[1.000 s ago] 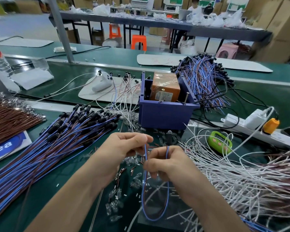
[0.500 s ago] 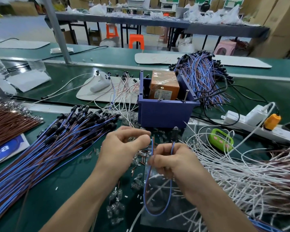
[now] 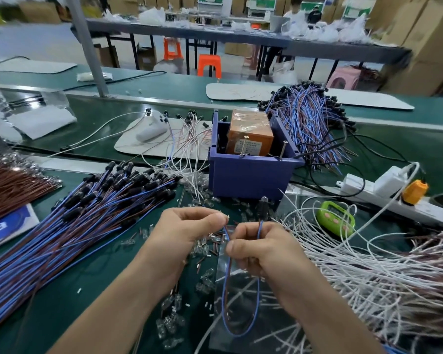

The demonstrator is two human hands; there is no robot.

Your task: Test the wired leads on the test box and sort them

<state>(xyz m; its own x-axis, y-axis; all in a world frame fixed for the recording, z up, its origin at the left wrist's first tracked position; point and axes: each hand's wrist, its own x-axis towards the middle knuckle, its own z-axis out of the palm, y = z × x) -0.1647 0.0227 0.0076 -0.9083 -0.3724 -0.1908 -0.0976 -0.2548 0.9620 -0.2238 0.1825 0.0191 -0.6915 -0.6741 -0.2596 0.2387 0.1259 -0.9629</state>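
Note:
A single blue-and-brown wired lead [image 3: 257, 302] hangs in a loop below my hands. My left hand [image 3: 187, 233] pinches its bare-tipped end between thumb and forefinger. My right hand [image 3: 261, 249] grips both strands, and the lead's black capped end [image 3: 262, 208] sticks up above that hand. Just beyond my hands stands the purple test box [image 3: 248, 175] with an orange block [image 3: 250, 135] inside and two metal pins on its front rim. A large pile of blue-brown leads [image 3: 82, 215] lies to the left, another bundle [image 3: 310, 123] behind the box.
White wires [image 3: 368, 272] are heaped at the right, brown wires [image 3: 10, 185] at the far left. Small clear parts [image 3: 205, 279] litter the green mat under my hands. A green timer [image 3: 335, 218] and a white power strip [image 3: 384, 198] lie right of the box.
The head camera has tilted up a little, so everything sits lower in the frame. My hands keep their hold on the lead, still close in front of the box.

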